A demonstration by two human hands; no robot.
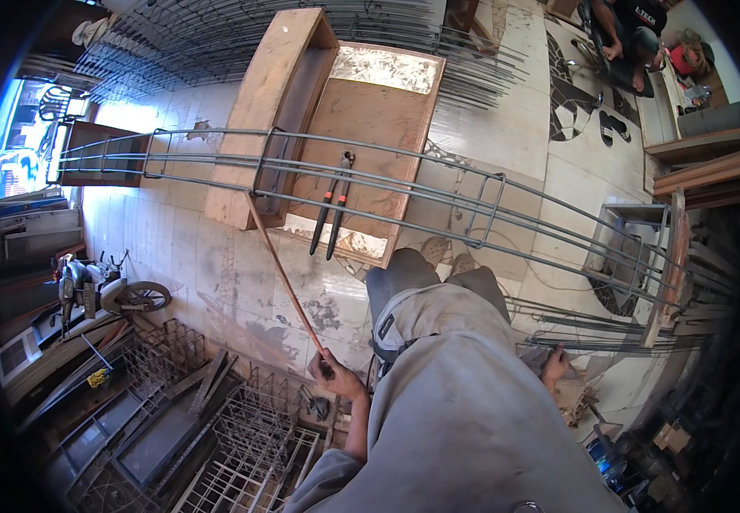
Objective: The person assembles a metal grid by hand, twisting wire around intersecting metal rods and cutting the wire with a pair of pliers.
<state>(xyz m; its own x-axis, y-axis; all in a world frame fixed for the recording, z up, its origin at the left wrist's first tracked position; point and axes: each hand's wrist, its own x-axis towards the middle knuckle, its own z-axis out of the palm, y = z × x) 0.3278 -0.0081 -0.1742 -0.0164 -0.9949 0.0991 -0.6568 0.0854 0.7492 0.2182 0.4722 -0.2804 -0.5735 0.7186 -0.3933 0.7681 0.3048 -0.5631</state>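
My left hand (338, 376) is closed round the lower end of a long, thin brown stick (283, 272). The stick slants up to the left, its far end at the near bar of a long steel rebar cage (370, 179), close to a square stirrup. Low on the right, my right hand (556, 368) has curled fingers beside a bundle of thin steel rods (592, 344); what it grips, if anything, is too small to make out. Long-handled cutting pliers (332, 209) with black and red grips lie under the cage bars on a wooden board (361, 111).
The cage spans a wooden box (276, 94) on the left and a wooden support (674, 265) on the right. Many rods (182, 43) lie at the back. A motorcycle (113, 286) and finished cages (250, 419) stand at left. Another person (631, 34) sits at upper right.
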